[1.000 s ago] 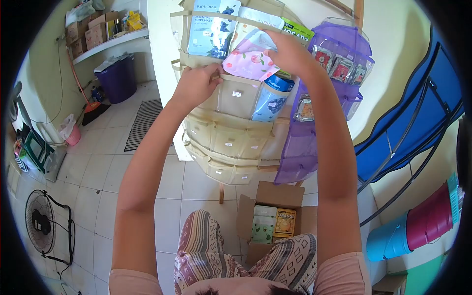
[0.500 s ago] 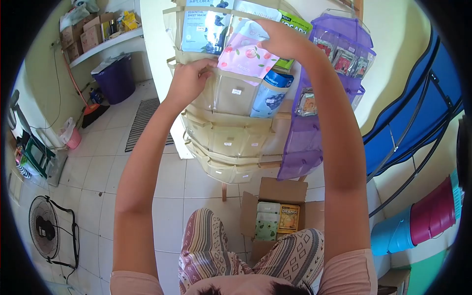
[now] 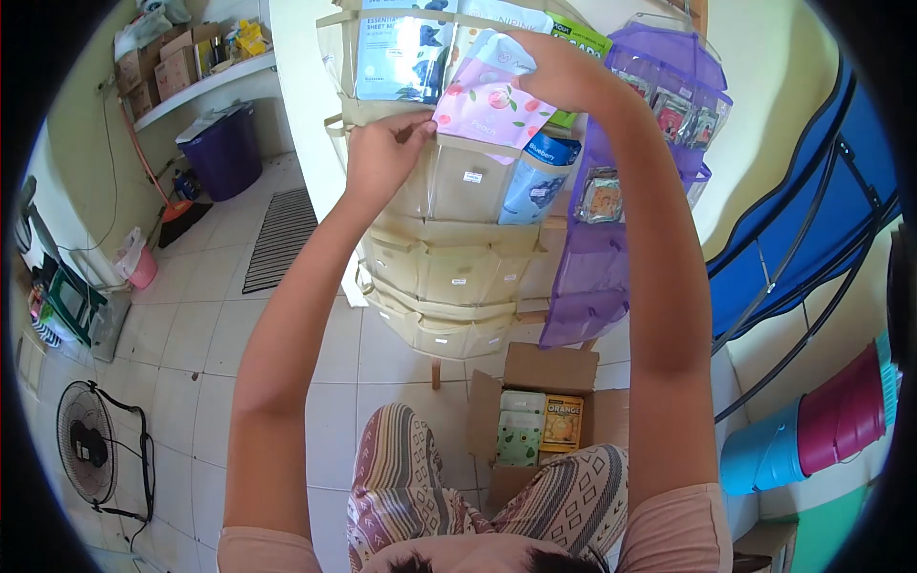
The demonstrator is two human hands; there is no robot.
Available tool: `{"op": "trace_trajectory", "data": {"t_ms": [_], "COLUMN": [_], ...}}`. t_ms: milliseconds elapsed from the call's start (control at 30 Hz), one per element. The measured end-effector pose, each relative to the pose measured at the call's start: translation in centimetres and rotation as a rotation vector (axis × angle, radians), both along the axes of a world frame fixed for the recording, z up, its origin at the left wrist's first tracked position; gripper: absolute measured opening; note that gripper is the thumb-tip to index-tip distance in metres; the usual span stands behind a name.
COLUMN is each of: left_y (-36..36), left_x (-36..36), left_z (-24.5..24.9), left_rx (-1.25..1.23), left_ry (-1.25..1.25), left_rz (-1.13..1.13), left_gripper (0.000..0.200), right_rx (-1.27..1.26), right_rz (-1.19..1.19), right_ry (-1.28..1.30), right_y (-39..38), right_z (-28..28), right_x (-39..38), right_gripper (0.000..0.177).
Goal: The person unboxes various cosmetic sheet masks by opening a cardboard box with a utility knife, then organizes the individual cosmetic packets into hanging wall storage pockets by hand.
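Observation:
My right hand (image 3: 565,74) grips a pink peach sheet mask packet (image 3: 494,98) by its right side, thumb in front. The packet tilts over the top of a clear-fronted pocket (image 3: 465,181) in a beige hanging organizer (image 3: 396,227); its lower tip seems to reach just behind the rim. My left hand (image 3: 384,158) is closed, thumb and finger pinching at the pocket's upper left edge, beside the packet's lower left corner. A blueberry packet (image 3: 537,181) fills the pocket to the right. Above are a blue sheet mask packet (image 3: 401,53) and a green packet (image 3: 581,40), partly behind my right hand.
A purple hanging organizer (image 3: 585,263) with small packets is at the right. On the floor, an open carton (image 3: 537,363) holds orange and green packets. A fan (image 3: 86,444), a purple bin (image 3: 222,153) and a broom (image 3: 181,224) are left; stacked buckets (image 3: 764,454) lie right.
The peach packet has shifted slightly right and down with my right hand. My left hand has moved right along the pocket edge, closer to the packet. The organizer has swayed a little rightward.

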State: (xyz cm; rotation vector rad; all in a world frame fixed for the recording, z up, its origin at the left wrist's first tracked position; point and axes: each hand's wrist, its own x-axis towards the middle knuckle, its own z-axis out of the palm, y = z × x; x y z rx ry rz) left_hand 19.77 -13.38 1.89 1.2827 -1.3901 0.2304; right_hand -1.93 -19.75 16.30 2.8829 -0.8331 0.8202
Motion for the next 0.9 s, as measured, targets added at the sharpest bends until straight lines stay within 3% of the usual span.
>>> {"op": "trace_trajectory", "data": {"t_ms": [133,233,333,433,533,633,767,867,900], "left_y": [-0.9,-0.8,-1.7,-1.0,-1.0,-1.2,-1.3,-0.9,-0.8], "left_x": [0.7,0.6,1.0,-0.2,0.2,0.5,1.1,1.5,1.5], "left_z": [0.1,0.7,1.3,1.3,0.7,0.1,-0.4,0.1,0.2], "left_rx": [0.096,0.202,0.269,0.193,0.154,0.14,0.154,0.178,0.178], "left_ry": [0.067,0.083,0.0,-0.056,-0.074,-0.016,-0.048,0.009,0.042], "left_rz": [-0.119,-0.158,-0.073,-0.002,-0.068,-0.145,-0.169,-0.255,-0.291], "left_gripper": [0.025,0.021,0.021,0.025,0.028,0.028,0.025,0.022,0.022], "right_rx": [-0.045,-0.308,-0.294,-0.504,-0.525,-0.581,-0.539,-0.178,-0.081], "right_rz": [-0.069,-0.048,-0.061,-0.039,-0.174,-0.1,-0.07,0.06,0.116], "right_ry": [-0.02,-0.131,-0.154,-0.175,-0.087,0.019,0.088,-0.042,-0.178], "right_y": [1.0,0.5,1.1,-0.4,-0.8,-0.2,-0.2,-1.1,-1.3], "right_z": [0.1,-1.5,-2.0,-2.5,-2.5,-4.1,-5.5,-4.1,-4.2], "right_x": [0.2,1.2,1.6,2.1,2.9,4.1,5.0,3.7,2.9], "right_gripper": [0.061,0.058,0.055,0.054,0.05,0.048,0.047,0.042,0.032]}}
